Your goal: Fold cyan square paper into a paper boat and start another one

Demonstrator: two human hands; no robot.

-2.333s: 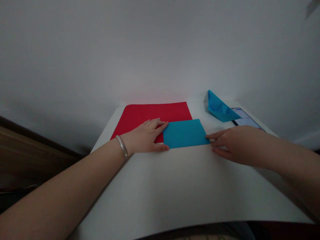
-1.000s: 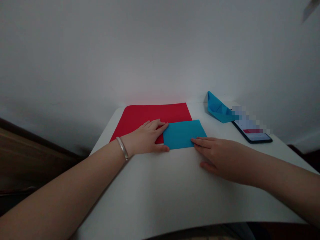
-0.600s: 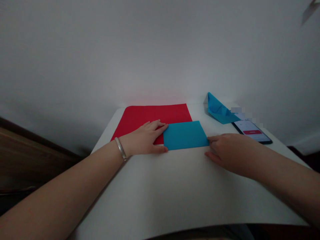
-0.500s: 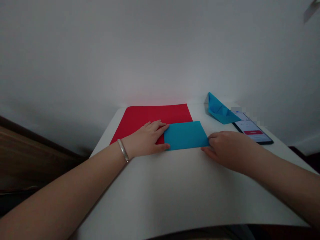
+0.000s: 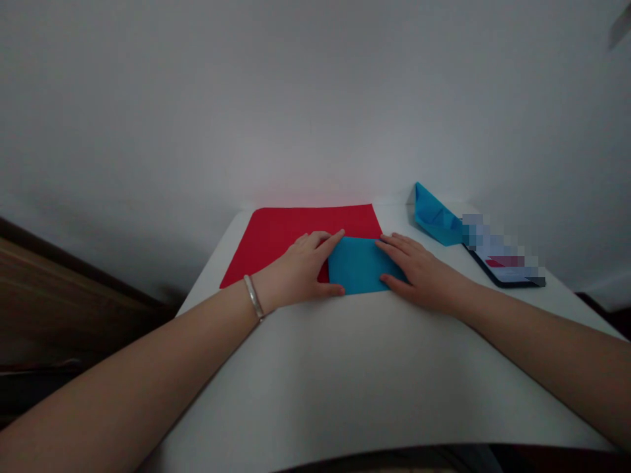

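A blue sheet of paper [image 5: 362, 266], four-sided and flat, lies on the table and overlaps the front right part of a red sheet of paper [image 5: 290, 226]. My left hand [image 5: 310, 269] rests at the blue paper's left edge, thumb and fingers spread, with the red sheet under part of it. On the blue paper's right side lies my right hand [image 5: 414, 272], its fingers stretched out and its thumb apart near the front edge. The paper's right end is hidden beneath this hand. A silver bangle [image 5: 254, 297] circles my left wrist.
A folded blue paper boat [image 5: 437, 220] stands at the back right, close to a phone [image 5: 503, 259] whose screen is partly blurred. The white table [image 5: 355, 374] meets a pale wall [image 5: 315, 112] at the back. Brown wooden furniture [image 5: 64, 309] stands at the left.
My right hand has moved left and a little away from me, from the blue paper's right corner onto its surface, and its fingers have spread. The left hand stays at the left edge.
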